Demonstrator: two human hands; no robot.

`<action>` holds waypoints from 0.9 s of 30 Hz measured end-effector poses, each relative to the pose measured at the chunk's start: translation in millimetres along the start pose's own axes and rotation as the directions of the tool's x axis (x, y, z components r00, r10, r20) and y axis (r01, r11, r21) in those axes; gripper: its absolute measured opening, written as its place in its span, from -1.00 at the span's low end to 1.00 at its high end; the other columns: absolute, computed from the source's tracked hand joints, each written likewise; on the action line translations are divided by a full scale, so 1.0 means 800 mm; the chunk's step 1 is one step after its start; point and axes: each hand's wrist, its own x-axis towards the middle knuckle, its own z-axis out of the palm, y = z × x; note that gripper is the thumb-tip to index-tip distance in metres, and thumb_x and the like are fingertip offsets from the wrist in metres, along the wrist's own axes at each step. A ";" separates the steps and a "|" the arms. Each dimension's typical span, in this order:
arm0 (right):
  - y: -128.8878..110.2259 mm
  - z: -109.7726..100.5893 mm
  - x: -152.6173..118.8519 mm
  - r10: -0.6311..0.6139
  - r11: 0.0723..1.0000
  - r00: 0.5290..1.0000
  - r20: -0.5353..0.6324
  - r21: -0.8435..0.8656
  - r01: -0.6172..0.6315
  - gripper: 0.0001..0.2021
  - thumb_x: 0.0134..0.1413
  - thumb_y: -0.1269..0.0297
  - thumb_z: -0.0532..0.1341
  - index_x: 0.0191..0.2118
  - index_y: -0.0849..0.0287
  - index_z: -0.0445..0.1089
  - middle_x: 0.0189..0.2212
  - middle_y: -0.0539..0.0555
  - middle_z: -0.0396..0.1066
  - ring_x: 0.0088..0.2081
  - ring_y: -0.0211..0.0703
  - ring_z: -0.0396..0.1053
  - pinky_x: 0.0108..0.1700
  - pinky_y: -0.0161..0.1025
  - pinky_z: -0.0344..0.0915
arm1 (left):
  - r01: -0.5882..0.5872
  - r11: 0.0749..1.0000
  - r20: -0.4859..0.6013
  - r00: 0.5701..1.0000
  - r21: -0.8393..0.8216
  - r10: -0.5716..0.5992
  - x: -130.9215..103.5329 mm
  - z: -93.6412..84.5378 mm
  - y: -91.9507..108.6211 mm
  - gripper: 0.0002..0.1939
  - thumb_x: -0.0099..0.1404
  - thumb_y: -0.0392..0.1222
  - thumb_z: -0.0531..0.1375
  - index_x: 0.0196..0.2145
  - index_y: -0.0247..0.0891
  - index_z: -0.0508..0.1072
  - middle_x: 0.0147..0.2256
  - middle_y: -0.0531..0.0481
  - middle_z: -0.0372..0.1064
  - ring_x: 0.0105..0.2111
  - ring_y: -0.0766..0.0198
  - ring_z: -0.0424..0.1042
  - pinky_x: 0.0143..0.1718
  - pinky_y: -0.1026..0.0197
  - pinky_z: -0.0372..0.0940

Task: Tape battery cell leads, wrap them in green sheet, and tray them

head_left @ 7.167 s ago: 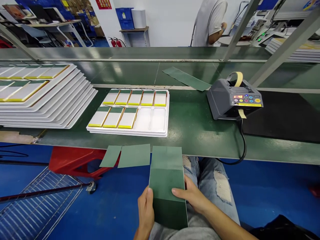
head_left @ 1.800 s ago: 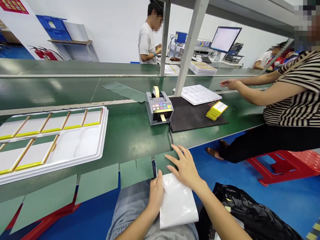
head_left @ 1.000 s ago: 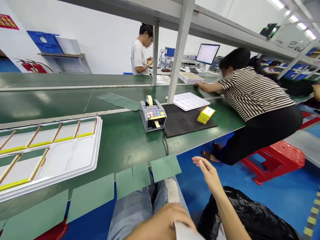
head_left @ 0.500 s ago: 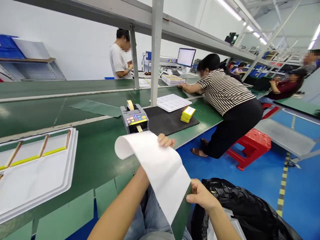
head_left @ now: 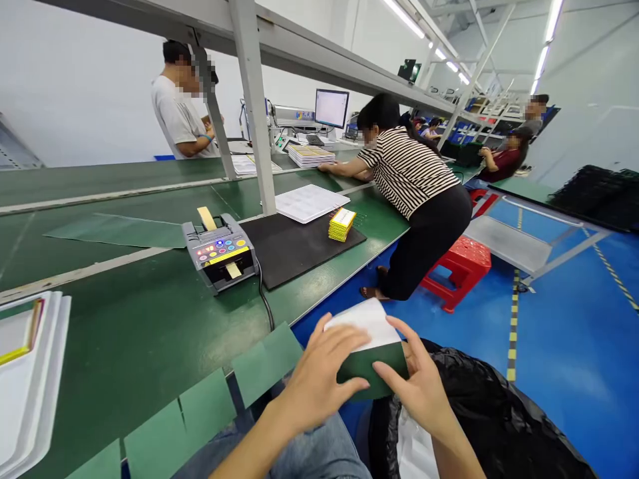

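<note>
Between my hands is a folded green-and-white sheet (head_left: pixel 377 366), its upper part white and its lower part dark green. My left hand (head_left: pixel 327 372) has its fingers across the white part and its thumb over the green. At the right edge, my right hand (head_left: pixel 419 376) grips the sheet between thumb and fingers. Below and to the right sits a black plastic bag (head_left: pixel 489 406) with white paper inside. Several green pieces (head_left: pixel 207 402) hang along the table edge, left of my hands.
A tape dispenser (head_left: pixel 219 253) stands on the green table (head_left: pixel 124 352), beside a black mat (head_left: pixel 294 249) bearing a stack of yellow-edged pieces (head_left: pixel 342 225). White trays (head_left: pixel 37 399) lie at left. A co-worker in stripes (head_left: pixel 414 166) leans over the table near a red stool (head_left: pixel 459 269).
The long white sheet, spread between my hands before, is now folded compactly with more green showing. Both hands have come together over the bag side, and the view has turned right.
</note>
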 end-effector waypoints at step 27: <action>0.052 0.022 0.037 0.143 0.989 0.968 -0.207 0.063 -0.133 -0.55 -0.04 -0.13 0.24 -0.40 0.24 0.51 -0.48 0.11 0.49 -0.40 0.03 0.42 -0.36 -0.18 0.33 | 0.477 0.753 -0.300 0.714 -0.452 -0.633 0.000 0.074 -0.062 -0.58 0.15 0.18 0.14 -0.52 -0.26 0.45 -0.59 0.03 0.38 -0.49 0.19 0.35 -0.42 0.23 0.22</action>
